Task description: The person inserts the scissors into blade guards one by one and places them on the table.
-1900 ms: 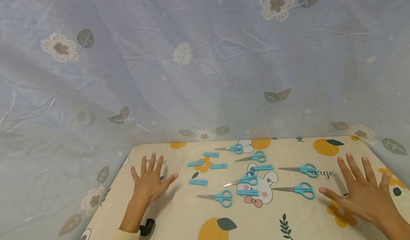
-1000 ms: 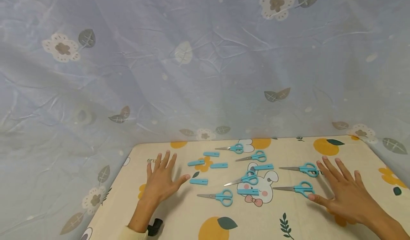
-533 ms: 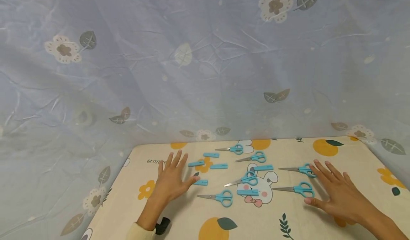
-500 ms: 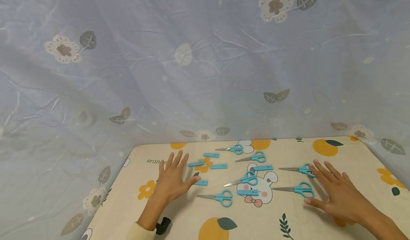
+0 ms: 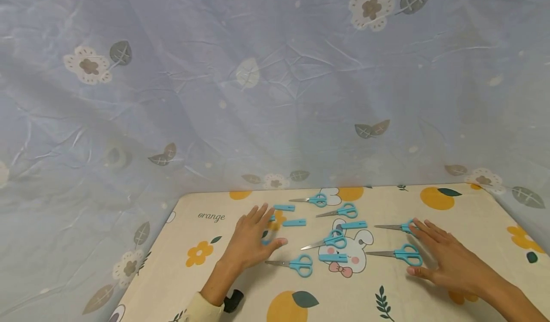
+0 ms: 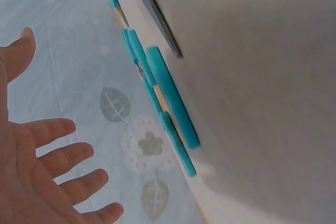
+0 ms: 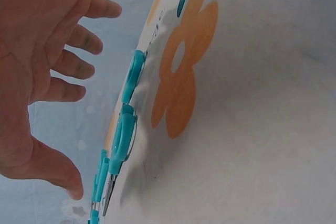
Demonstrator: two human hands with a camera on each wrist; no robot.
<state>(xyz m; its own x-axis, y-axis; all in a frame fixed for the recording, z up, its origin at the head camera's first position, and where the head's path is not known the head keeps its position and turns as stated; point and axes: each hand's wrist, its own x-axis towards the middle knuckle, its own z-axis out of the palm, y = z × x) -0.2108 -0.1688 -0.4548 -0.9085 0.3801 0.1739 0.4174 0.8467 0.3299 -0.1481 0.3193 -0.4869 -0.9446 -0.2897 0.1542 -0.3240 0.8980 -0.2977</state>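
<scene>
In the head view my left hand (image 5: 251,241) hovers with fingers extended above the left blade covers, partly hiding two. Light-blue covers such as one cover (image 5: 294,222) and another by the rabbit print (image 5: 333,258) lie loose. Below the left thumb is the front-left pair of scissors (image 5: 295,264); its tip is close to the hand. My right hand (image 5: 451,257) hangs, fingers spread, beside two right-hand pairs, the front scissors (image 5: 400,253) and rear scissors (image 5: 399,227), whose handle is partly covered. Both wrist views show the palms holding nothing, with a cover (image 6: 173,98) and scissors (image 7: 123,135) below.
More scissors lie in the middle (image 5: 333,240) and at the back, including the back pair (image 5: 315,199). A pale printed cloth (image 5: 343,303) covers the table. Behind it hangs a grey-blue flowered curtain (image 5: 292,121). A black object (image 5: 233,301) is at the left wrist.
Both hands have moved inward: the left to the right over the covers, the right to the left towards the scissors handles. The scissors and covers have stayed in place.
</scene>
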